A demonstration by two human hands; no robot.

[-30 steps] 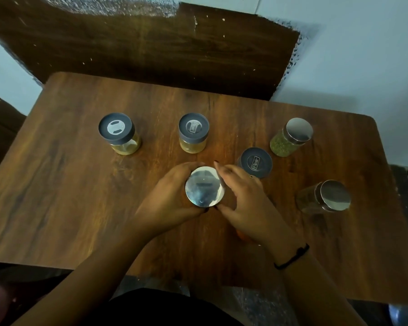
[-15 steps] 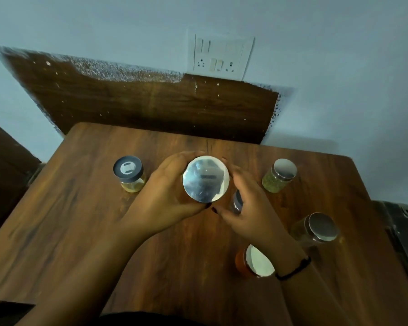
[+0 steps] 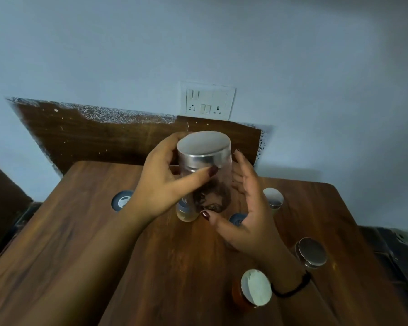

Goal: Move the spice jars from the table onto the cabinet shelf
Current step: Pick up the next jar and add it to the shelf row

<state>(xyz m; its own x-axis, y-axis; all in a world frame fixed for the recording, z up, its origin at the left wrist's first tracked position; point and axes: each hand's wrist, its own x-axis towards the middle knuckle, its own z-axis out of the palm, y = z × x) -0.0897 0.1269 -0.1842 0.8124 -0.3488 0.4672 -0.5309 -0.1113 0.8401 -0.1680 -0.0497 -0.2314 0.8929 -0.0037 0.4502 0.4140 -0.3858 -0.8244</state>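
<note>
The clear jar (image 3: pixel 204 158) with a flat silver lid is held in the air over the far half of the table (image 3: pixel 174 267), roughly upright. Something dark is clumped in its lower part, too blurred to make out. The left hand (image 3: pixel 160 187) grips it, thumb across the front just under the lid, fingers wrapped behind and mostly hidden. The right hand (image 3: pixel 247 208) is spread and relaxed just beside the jar, holding nothing; whether its thumb touches the base I cannot tell.

Only the bottom of a pale yellow jar (image 3: pixel 186 215) shows below the left hand. The left wrist half covers a grey-lidded jar (image 3: pixel 121 200), and another grey lid (image 3: pixel 236 218) peeks from behind the right palm. A small silver-lidded jar (image 3: pixel 273 197) stands toward the far edge, a bigger silver-lidded jar (image 3: pixel 312 252) near the right edge, and an orange jar (image 3: pixel 254 288) just beside the right wrist. The widest bare wood lies left of the arms, and the table's near edge is cut off
</note>
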